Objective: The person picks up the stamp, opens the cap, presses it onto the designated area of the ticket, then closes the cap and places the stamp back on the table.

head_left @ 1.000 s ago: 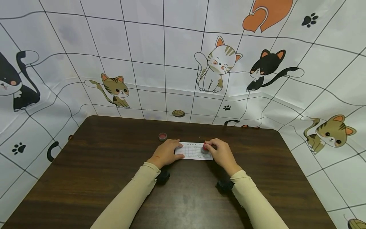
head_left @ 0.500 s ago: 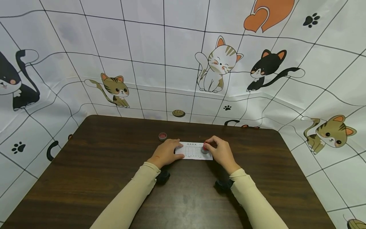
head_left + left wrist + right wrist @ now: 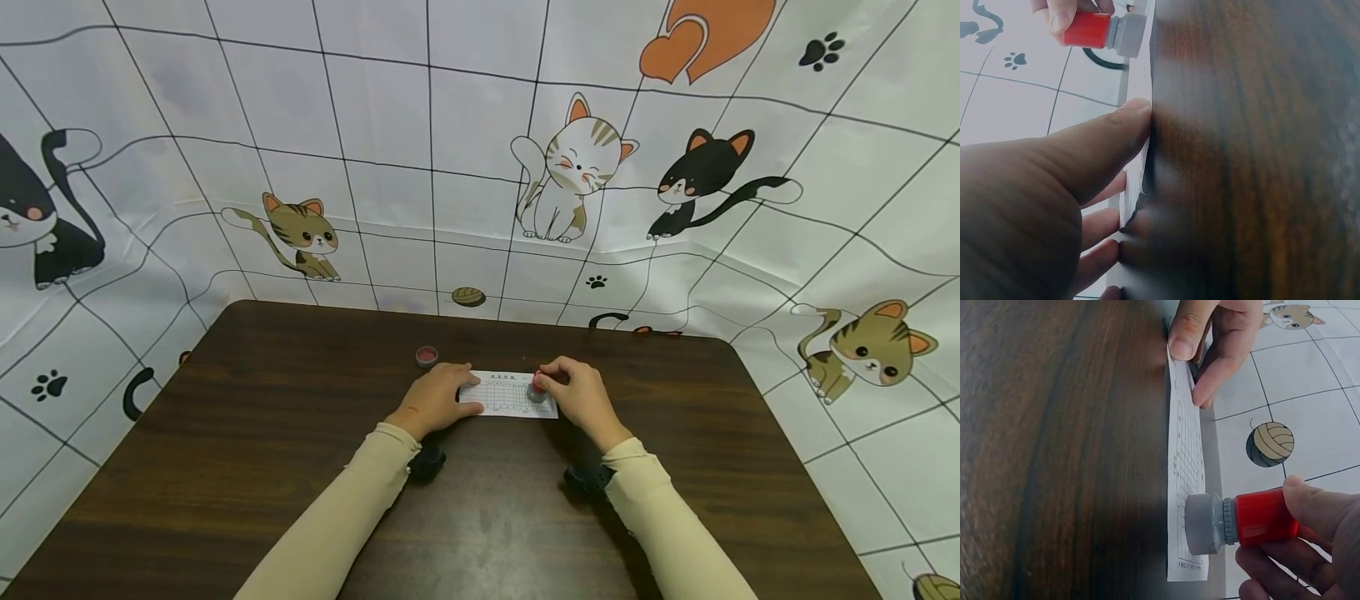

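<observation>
A stamp with a red handle and grey base (image 3: 1205, 524) stands on a white printed form (image 3: 502, 395) with a grid of lines, near the form's right end. My right hand (image 3: 587, 400) pinches the stamp's red handle between thumb and fingers. On the form's left end rests my left hand (image 3: 435, 402), thumb near the front edge and fingers toward the back, pressing the paper to the table. In the left wrist view the left thumb (image 3: 1116, 134) touches the paper's edge. The stamp's underside is hidden.
Just behind my left hand, a small round grey container (image 3: 427, 357) with a red inside sits on the dark wooden table (image 3: 480, 517). A white sheet (image 3: 390, 167) printed with cats and grid lines hangs behind and beside the table.
Almost nothing differs. The right hand shifts very slightly while it keeps the stamp on the form. The left hand and the form stay in place.
</observation>
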The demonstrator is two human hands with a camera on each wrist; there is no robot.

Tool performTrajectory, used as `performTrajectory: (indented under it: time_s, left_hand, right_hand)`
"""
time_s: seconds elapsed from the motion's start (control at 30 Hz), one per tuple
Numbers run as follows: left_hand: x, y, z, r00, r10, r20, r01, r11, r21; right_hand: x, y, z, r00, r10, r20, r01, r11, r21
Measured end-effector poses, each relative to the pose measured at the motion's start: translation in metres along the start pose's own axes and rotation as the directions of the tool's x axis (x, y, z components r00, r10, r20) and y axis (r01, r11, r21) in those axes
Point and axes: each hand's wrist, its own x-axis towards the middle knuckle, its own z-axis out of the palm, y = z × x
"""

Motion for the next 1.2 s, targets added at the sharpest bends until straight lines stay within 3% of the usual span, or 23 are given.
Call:
performTrajectory:
  time_s: [1.2]
  left_hand:
    - [0.0001, 0.0014, -0.0022, 1.000, -0.002, 0.006, 0.002, 1.000, -0.020]
  right_hand:
    - [-0.0013, -0.0002, 0.0004, 1.000, 0.019, 0.019, -0.019, 1.000, 0.003]
